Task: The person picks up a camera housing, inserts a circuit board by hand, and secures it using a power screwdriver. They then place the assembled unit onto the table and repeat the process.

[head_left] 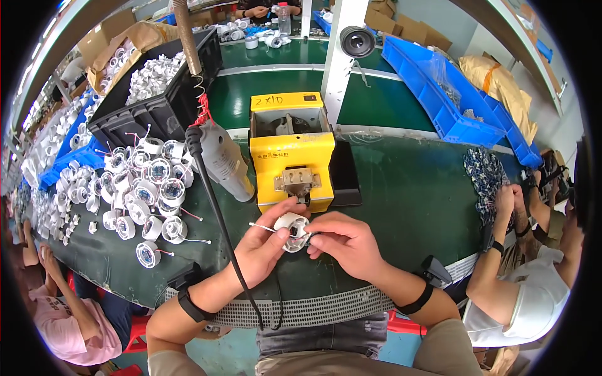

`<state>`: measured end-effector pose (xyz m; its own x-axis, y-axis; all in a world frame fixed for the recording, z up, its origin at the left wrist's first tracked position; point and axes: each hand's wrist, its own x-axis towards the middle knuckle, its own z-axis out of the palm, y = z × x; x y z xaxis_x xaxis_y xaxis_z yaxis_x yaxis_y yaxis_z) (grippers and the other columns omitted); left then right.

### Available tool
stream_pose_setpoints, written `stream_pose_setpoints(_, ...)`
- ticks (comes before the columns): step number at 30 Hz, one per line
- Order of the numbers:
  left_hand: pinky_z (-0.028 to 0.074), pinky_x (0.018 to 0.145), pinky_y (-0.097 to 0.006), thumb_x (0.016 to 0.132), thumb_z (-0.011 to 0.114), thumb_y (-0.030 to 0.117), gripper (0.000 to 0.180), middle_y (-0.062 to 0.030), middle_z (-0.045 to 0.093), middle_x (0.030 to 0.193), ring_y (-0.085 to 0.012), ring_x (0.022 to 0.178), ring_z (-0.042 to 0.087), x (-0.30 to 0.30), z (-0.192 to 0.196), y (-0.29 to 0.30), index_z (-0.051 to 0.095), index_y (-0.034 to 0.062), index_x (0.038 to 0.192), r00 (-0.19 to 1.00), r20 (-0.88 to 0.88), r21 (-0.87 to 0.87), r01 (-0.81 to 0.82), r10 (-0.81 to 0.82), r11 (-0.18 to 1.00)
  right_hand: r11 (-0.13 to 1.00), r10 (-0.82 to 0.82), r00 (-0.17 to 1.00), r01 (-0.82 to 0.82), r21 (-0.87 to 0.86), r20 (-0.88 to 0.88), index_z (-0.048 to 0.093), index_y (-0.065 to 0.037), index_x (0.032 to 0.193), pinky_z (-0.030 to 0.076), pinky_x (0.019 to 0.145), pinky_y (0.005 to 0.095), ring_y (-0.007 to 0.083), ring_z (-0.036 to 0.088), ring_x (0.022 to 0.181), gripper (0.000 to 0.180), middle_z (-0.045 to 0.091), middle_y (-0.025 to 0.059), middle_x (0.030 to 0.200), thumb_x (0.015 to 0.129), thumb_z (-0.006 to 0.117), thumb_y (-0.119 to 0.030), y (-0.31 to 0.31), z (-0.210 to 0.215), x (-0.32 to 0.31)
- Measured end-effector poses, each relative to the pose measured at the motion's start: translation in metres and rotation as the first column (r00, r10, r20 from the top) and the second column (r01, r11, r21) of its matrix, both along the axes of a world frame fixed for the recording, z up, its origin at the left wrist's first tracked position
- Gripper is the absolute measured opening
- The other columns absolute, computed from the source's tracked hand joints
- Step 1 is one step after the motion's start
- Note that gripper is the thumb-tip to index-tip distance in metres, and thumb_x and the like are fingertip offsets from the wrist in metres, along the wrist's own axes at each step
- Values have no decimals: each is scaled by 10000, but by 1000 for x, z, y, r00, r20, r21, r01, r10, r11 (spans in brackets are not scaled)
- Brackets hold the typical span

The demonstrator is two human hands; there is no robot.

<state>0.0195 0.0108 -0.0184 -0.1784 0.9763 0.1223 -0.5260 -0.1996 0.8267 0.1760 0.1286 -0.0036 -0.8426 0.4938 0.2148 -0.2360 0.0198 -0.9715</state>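
A white round plastic housing point(290, 221) with a white wire sits in my left hand point(258, 249), its thumb and fingers closed round the rim. My right hand point(348, 243) is at the housing's right side, thumb and fingertips pinched together. A small dark piece shows at those fingertips, too small to name. Just beyond my hands stands a yellow machine point(291, 155) with a metal block on its front. Left of it a grey electric screwdriver point(221, 156) hangs from a coiled spring. Many similar white housings with wires point(145, 191) lie heaped at the left.
A black crate point(141, 122) of small white parts stands behind the heap. Blue bins point(433, 100) line the far right, near a pile of small dark parts point(483, 175). A black cable point(216, 207) crosses beside my left arm. Other people sit at both sides.
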Motion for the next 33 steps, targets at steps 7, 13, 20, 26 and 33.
stream_pose_setpoints(7, 333, 1060, -330, 1007, 412, 133, 473, -101, 390, 1416, -187, 1254, 426, 4, -4, -3, 283, 59, 1455, 986, -126, 36, 116, -111, 993, 954, -164, 983, 137, 267, 81, 678, 5, 958, 528, 620, 256, 147, 659, 719, 175, 661, 99, 804, 788, 721, -3, -6, 6, 1)
stream_pose_setpoints(13, 294, 1083, -325, 1013, 384, 128, 496, -95, 344, 1452, -184, 1301, 372, 10, -3, -1, 225, 79, 1480, 985, 21, 73, 168, -170, 983, 796, -266, 961, 264, 545, -76, 685, -21, 903, 529, 677, 286, 172, 649, 766, 210, 609, 108, 925, 717, 779, 0, -7, -2, -2)
stream_pose_setpoints(20, 339, 1052, -323, 969, 502, 132, 611, -86, 400, 1406, -171, 1260, 416, 11, 12, -6, 193, 91, 1494, 983, -126, -13, 133, -133, 991, 958, -153, 987, 161, 239, -53, 598, 29, 1022, 529, 802, 286, 174, 617, 928, 311, 555, 94, 1041, 746, 742, 44, -3, -6, -3)
stream_pose_setpoints(26, 581, 781, -297, 911, 544, -7, 558, -87, 552, 1202, -119, 956, 596, 0, 12, -7, 314, 2, 1419, 909, -376, -292, 69, -181, 954, 849, -209, 977, 156, 504, 50, 672, -10, 959, 540, 721, 286, 204, 665, 835, 198, 654, 113, 940, 770, 727, -30, 3, -1, -10)
stream_pose_setpoints(33, 588, 782, -279, 919, 517, 24, 437, -125, 612, 1074, -135, 924, 616, -2, 0, 0, 413, -44, 1338, 942, -306, -289, 45, -137, 956, 638, -333, 931, 340, 691, -151, 653, 13, 991, 515, 691, 300, 200, 651, 776, 261, 665, 123, 920, 744, 733, -15, -1, 20, -33)
